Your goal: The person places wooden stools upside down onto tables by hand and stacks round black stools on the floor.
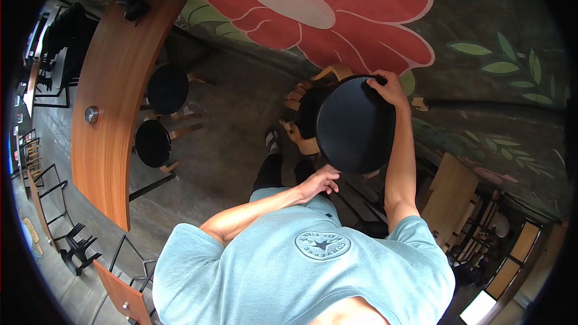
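Observation:
A stool with a round black seat (356,125) and light wooden legs is in front of me, its seat broad and close to my body. My right hand (390,88) is closed over the far rim of that seat, with the thumb on top. Near the seat's lower left edge is my left hand (319,184), fingers apart and loosely bent; I cannot tell whether a fingertip touches the rim. Just behind, partly hidden by the seat, is another black stool (309,108) with curved wooden legs.
A long wooden table (111,96) stands to the left with a small metal container (91,114) on it. Two black stools (167,89) are beside it. A wall with a red painted flower (355,15) rises ahead. A wooden tabletop (450,195) is at the right.

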Tool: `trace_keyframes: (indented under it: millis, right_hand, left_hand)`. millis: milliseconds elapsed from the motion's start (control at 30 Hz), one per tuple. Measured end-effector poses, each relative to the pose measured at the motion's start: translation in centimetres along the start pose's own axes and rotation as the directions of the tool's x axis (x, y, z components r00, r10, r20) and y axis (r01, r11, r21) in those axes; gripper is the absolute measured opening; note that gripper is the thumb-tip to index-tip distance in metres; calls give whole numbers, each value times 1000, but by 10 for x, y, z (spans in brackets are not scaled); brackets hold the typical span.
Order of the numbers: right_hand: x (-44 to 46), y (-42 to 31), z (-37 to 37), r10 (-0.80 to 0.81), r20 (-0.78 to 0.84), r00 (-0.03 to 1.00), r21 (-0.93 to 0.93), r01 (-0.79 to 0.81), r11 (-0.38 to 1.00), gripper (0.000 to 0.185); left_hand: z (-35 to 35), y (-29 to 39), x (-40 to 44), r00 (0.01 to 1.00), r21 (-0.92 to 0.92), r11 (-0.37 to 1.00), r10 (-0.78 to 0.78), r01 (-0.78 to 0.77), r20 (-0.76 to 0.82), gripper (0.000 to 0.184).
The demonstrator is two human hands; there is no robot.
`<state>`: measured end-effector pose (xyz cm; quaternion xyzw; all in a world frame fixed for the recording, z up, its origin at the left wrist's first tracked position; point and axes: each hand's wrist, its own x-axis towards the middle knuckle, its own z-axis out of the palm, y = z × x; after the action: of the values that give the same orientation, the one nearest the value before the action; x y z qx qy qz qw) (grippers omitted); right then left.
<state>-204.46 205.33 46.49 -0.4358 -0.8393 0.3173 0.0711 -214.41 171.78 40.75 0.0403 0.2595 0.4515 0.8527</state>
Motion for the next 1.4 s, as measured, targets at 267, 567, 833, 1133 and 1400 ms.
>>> trace_keyframes:
  millis: [267, 567, 833, 1133, 1400]
  right_hand:
    - [27, 70, 46, 164, -11, 986, 75, -162, 984, 39]
    - [16, 140, 117, 363, -33, 931, 95, -359, 929, 47]
    - [14, 192, 179, 397, -20, 918, 30, -396, 918, 51]
    - [-3, 232, 231, 438, 59, 897, -63, -435, 898, 58]
    - [-8, 231, 239, 615, 39, 788, -85, -610, 788, 71]
  left_hand:
    - [-40, 38, 27, 980, 79, 997, 39, -24, -194, 27]
    - [-110, 45, 77, 882, 236, 960, -21, 149, -470, 49]
    - [-155, 24, 122, 813, 315, 902, -64, 296, -579, 55]
    - [-214, -2, 151, 788, 365, 832, -131, 417, -601, 80]
    - [-216, -9, 164, 726, 349, 833, -88, 429, -682, 60]
